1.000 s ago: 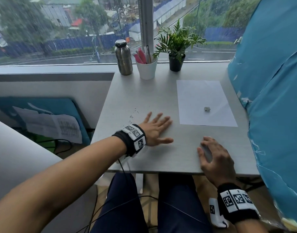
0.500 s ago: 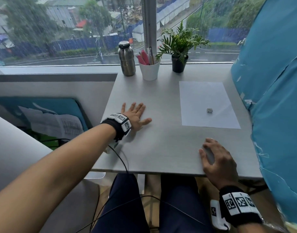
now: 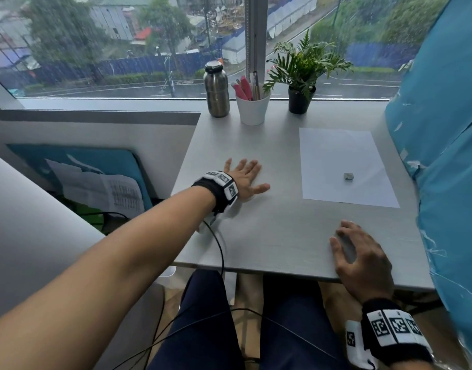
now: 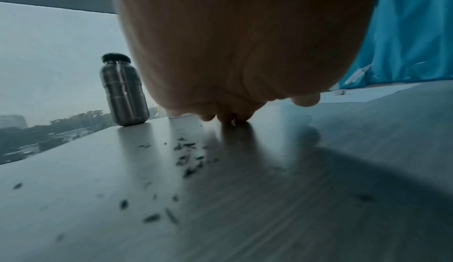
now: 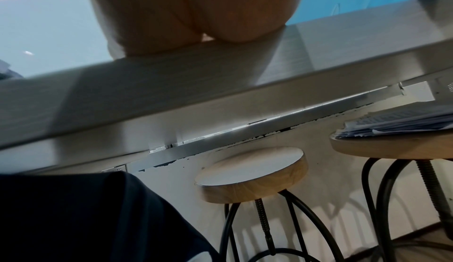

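Two hands on the pale grey wood-grain table [image 3: 269, 236], both empty. The left hand [image 3: 243, 178] lay flat, fingers straight and spread, with the scattered dark specks [image 4: 188, 159] under its palm. The right hand [image 3: 363, 263] rested loosely curved at the near edge, well apart from them. Versus a second ago: left hand had slid leftward, away from the white paper sheet [image 3: 336, 156]; right hand unchanged.

Flat grey daylight from the rain-streaked window [image 3: 117, 49] ahead; soft shadows fall toward me on the table [image 3: 277, 236]. Head view bows at its edges. Wrist views dimmer: my left hand [image 4: 245, 43] and right hand [image 5: 196, 10] loom backlit, blurred.
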Motion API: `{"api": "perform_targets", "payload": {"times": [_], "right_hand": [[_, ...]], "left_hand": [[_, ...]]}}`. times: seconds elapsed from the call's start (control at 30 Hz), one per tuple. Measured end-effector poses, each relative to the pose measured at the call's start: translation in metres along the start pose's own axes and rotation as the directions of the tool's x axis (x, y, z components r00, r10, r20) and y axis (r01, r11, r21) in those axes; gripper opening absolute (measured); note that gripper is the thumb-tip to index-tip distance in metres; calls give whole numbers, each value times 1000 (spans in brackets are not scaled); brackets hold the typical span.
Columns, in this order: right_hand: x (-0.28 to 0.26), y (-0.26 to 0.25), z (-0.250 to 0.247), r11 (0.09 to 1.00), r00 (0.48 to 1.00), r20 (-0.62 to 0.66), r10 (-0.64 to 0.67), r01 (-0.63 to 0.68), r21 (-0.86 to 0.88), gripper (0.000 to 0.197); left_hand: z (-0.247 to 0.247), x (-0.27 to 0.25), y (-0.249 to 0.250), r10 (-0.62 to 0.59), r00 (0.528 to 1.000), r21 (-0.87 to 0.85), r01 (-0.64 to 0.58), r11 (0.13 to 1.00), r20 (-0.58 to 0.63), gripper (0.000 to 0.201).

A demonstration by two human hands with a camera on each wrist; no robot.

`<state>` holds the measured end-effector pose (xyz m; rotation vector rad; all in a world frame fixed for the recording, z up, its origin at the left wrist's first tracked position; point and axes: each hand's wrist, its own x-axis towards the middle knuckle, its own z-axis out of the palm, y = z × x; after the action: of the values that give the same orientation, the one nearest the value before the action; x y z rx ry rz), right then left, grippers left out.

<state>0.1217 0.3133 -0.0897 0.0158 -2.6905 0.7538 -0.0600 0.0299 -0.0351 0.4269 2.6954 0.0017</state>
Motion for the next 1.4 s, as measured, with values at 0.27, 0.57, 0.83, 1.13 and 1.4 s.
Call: {"api": "perform_targets", "payload": {"times": [0.27, 0.57, 0.83, 1.13, 1.4], "right_hand": [[-1, -1, 0, 1000, 1000, -12, -13, 13, 13, 38], [0, -2, -2, 999, 1000, -6, -28, 29, 14, 37], [0, -3, -1, 1000, 1000, -14, -18, 18, 14, 37], [0, -2, 0, 999, 999, -30, -21, 22, 25, 41], [1, 0, 1, 1000, 1000, -25, -8, 8, 4, 42]], "left_hand": [[17, -51, -66, -34, 999, 9, 33, 999, 18, 86], [19, -100, -60, 155, 986, 113, -148, 983, -55, 92], [55, -123, -50, 508, 859, 308, -501, 809, 63, 80], [12, -91, -92, 190, 981, 307, -168, 937, -42, 93], [28, -63, 18, 406, 914, 212, -396, 893, -2, 87]]}}
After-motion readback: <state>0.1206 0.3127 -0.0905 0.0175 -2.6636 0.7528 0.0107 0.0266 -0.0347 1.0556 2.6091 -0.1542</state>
